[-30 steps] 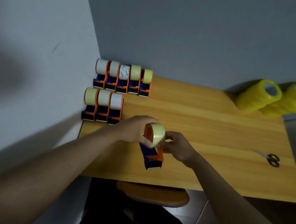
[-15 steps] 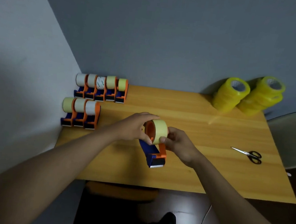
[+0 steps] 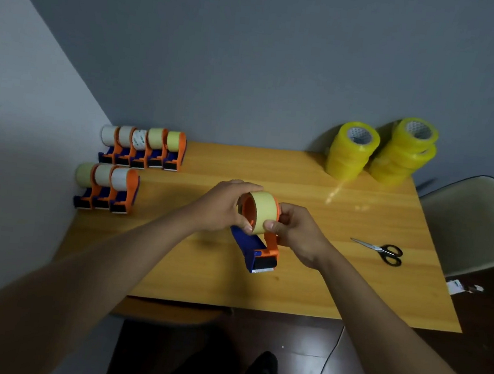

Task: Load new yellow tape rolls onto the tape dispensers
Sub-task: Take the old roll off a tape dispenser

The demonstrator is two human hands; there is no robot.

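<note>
Both hands hold a pale yellow tape roll (image 3: 263, 212) on an orange-and-blue tape dispenser (image 3: 259, 250) near the middle of the wooden bench (image 3: 335, 286): the left hand (image 3: 222, 207) curls over the roll's left side, the right hand (image 3: 297, 232) pinches its right edge. Eight loaded dispensers (image 3: 129, 169) stand in two rows at the bench's far left corner. Two stacks of bright yellow rolls (image 3: 379, 151) stand at the far right, and scissors (image 3: 380, 251) lie near the right edge.

Wooden table (image 3: 189, 274) carrying eight loaded tape dispensers (image 3: 144, 148) sitting in two rows at its far left corner, stacked yellow tape rolls (image 3: 352, 153) standing far right, scissors (image 3: 380, 250) lying near right edge
</note>
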